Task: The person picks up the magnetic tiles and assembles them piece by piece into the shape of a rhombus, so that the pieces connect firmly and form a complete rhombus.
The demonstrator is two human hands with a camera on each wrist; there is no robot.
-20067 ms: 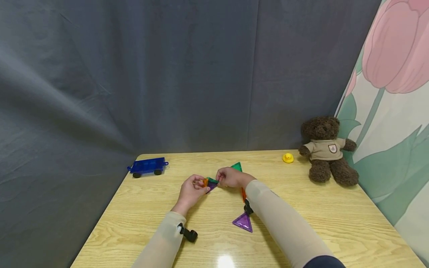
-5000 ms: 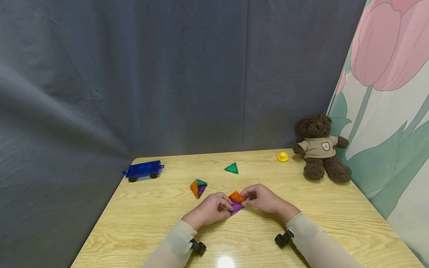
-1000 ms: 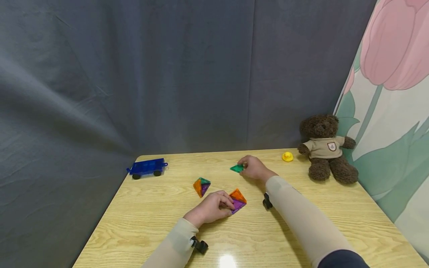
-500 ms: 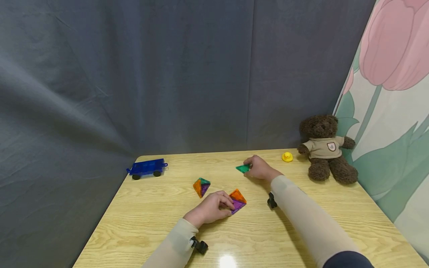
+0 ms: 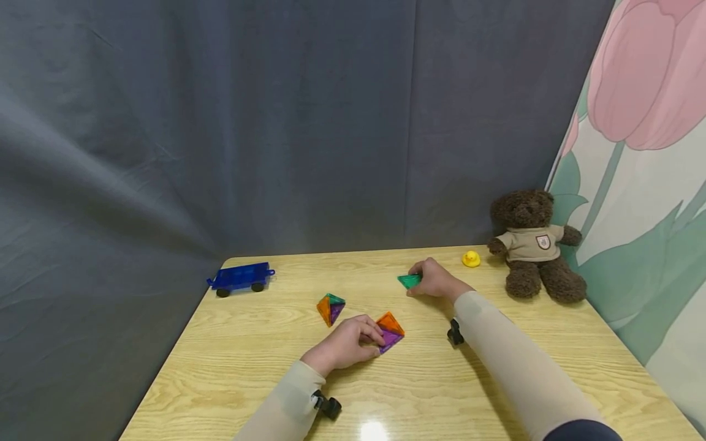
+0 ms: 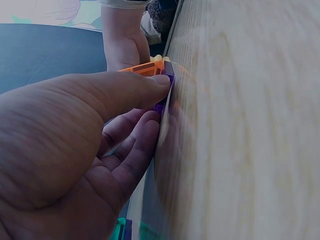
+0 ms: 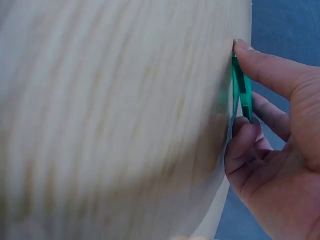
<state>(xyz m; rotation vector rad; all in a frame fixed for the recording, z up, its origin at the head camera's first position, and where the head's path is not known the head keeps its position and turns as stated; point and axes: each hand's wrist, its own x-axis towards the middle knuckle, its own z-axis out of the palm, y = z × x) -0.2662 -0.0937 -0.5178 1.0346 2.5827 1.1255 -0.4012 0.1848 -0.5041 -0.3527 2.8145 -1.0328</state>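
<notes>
1. Head view: on the pale, wood-grained tabletop (image 5: 248, 361), the left hand (image 5: 346, 344) bends its fingers and thumb around the near side of a translucent purple tile (image 5: 391, 340), a triangle of glossy plastic. Edge to edge with it is an orange tile (image 5: 390, 323), also triangular. Farther back, the right hand (image 5: 433, 278) pinches a green tile (image 5: 409, 281), 1 corner of the triangle pointing out past the fingertips.
2. Same view, around them: a small pyramid (image 5: 331, 309) of see-through plastic shows 3 coloured faces, orange, green and purple, just beyond the left hand. A boxy blue wagon (image 5: 241, 278) with round black wheels stands near the far left corner. At the far right are a smooth yellow duck (image 5: 471, 259) and a brown, curly-pile teddy bear (image 5: 527, 245) in a beige shirt, before a dark, softly creased curtain (image 5: 314, 135).
3. Left wrist view: the thumb lies over the purple tile with bent fingers below, a narrow grip right beside the tabletop; the orange tile tilts up off the surface.
4. Right wrist view: thumb and curled fingers close on opposite ends of the green tile, which leans near the tabletop; I cannot tell whether it touches.
</notes>
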